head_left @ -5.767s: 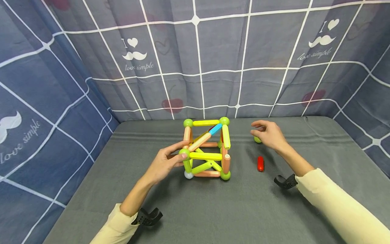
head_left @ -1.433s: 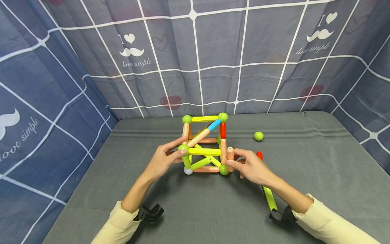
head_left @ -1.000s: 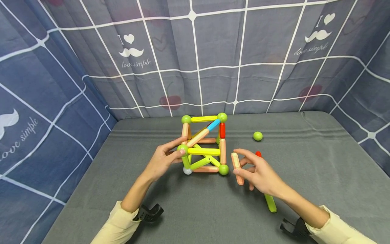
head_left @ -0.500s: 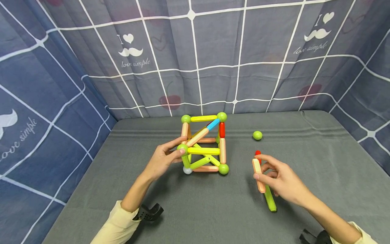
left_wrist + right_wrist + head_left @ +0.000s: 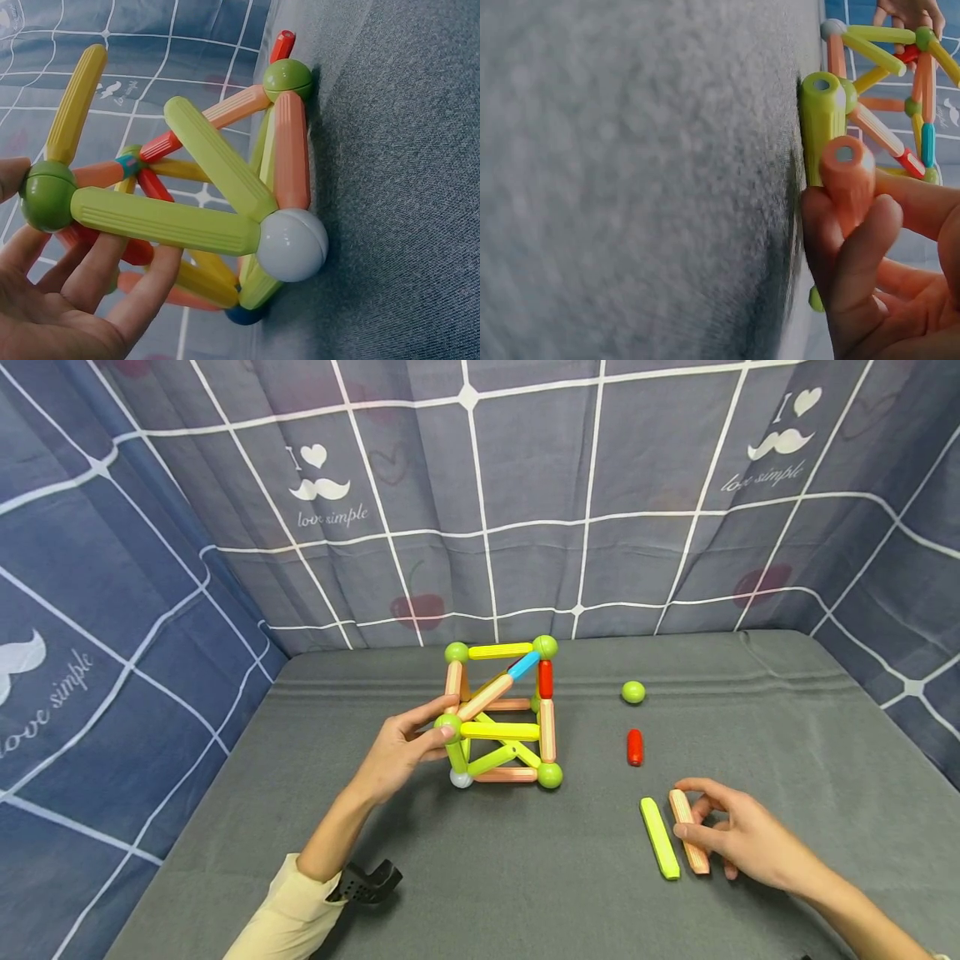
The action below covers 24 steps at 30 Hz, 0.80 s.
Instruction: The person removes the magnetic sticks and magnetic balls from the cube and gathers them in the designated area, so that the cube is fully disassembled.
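A cube-like frame of magnetic rods and balls (image 5: 500,732) stands left of the table's middle, with a blue-and-orange diagonal across its upper part. My left hand (image 5: 390,760) holds it by the green ball (image 5: 48,196) at its upper front left corner, thumb and fingers around the ball. A white ball (image 5: 292,244) forms the corner below, on the cloth. At the right, my right hand (image 5: 742,833) pinches an orange magnetic rod (image 5: 691,833) between thumb and fingers, low over the table. Close beside that rod lies a lime-green one (image 5: 660,839), nearly parallel to it.
A short red rod (image 5: 635,747) lies right of the frame, and behind it a loose green ball (image 5: 633,692). Grey cloth (image 5: 480,885) covers the table. A checked curtain (image 5: 540,568) closes off the back and sides.
My right hand has drawn the orange rod away from the frame's front right corner, rightward and toward me, beside the lime-green rod. My left hand keeps its hold on the frame.
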{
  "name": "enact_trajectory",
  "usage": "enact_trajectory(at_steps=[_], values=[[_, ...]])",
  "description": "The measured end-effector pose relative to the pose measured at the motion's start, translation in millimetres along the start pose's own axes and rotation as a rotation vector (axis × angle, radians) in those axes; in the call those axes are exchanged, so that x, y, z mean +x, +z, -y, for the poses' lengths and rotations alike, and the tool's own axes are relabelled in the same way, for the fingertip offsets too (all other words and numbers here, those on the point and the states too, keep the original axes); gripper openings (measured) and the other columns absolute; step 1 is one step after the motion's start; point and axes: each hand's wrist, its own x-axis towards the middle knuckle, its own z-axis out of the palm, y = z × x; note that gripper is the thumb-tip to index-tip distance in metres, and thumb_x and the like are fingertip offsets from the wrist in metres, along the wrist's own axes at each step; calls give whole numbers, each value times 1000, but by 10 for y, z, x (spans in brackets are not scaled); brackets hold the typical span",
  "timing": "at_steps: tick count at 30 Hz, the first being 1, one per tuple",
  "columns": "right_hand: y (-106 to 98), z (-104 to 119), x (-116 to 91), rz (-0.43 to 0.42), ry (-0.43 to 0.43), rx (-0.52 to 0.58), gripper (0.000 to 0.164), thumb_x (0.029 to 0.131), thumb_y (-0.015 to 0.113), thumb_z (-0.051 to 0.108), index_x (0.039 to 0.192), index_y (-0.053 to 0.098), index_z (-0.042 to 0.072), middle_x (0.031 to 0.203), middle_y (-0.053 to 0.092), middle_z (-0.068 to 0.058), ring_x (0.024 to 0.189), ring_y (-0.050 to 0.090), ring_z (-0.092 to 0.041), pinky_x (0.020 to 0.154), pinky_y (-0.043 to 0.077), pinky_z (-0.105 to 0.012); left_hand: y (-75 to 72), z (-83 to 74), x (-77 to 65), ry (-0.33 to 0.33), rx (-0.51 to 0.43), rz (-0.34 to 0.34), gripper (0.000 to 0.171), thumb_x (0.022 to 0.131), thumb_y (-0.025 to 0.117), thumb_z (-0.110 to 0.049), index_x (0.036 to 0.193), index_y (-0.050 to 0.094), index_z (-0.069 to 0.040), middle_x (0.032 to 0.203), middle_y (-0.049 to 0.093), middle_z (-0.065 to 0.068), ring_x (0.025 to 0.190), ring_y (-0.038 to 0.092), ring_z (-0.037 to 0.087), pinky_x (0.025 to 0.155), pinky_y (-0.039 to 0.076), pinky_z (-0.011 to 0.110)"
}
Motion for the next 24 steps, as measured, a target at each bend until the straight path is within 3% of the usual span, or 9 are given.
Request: enact_trajectory(at_steps=[8, 24], values=[[23, -35, 22, 65, -37, 36, 38, 96, 61, 2, 131, 49, -8, 85, 57, -12, 48, 57, -16, 38, 49, -34, 13, -29, 24, -1, 60, -11, 48, 97, 59, -6, 143, 47, 1, 142, 47, 24, 111, 60, 28, 86, 56, 43], [30, -15, 36, 44, -6, -10, 36, 95, 65, 7, 128, 54, -2, 93, 59, -12, 43, 54, -15, 38, 49, -34, 13, -16, 5, 3, 77, -9, 44, 98, 59, -7, 141, 51, 1, 139, 51, 22, 111, 61, 25, 87, 55, 42]])
